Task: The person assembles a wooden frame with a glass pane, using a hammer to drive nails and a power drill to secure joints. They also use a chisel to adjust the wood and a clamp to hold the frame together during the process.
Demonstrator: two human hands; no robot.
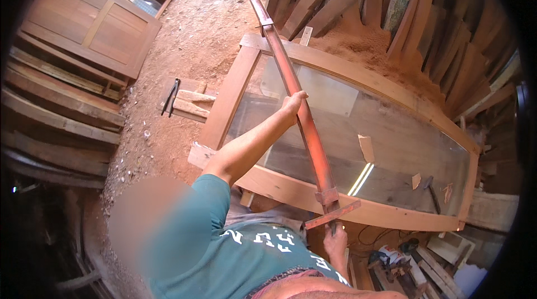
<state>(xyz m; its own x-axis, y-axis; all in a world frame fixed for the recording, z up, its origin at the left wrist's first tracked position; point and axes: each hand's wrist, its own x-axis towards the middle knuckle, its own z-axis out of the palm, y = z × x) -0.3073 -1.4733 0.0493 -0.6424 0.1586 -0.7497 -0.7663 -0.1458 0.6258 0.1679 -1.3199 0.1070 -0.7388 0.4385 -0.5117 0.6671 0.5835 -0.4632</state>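
A long red metal bar clamp (pixel 288 78) slants across the view, from the far ground toward my chest. Around the middle of its bar my left hand (pixel 292 106) is closed. My right hand (pixel 335 238) is closed on the near end, just past the clamp's crosspiece (pixel 333 215). Beneath the bar lies a large wooden frame (pixel 279 184) with a shiny, see-through panel (pixel 330 131). Bits of thin brown material (pixel 366 148) and a hammer (pixel 432 194) rest on the panel.
Planks (pixel 341 0) lean in a pile at the far right. On the left, a panelled wooden door (pixel 92 19) lies on stacked boards (pixel 61 114). Pincers (pixel 170 97) lie beside wood blocks (pixel 192 102) on the dusty ground. Scraps and tools (pixel 397 268) clutter the near right.
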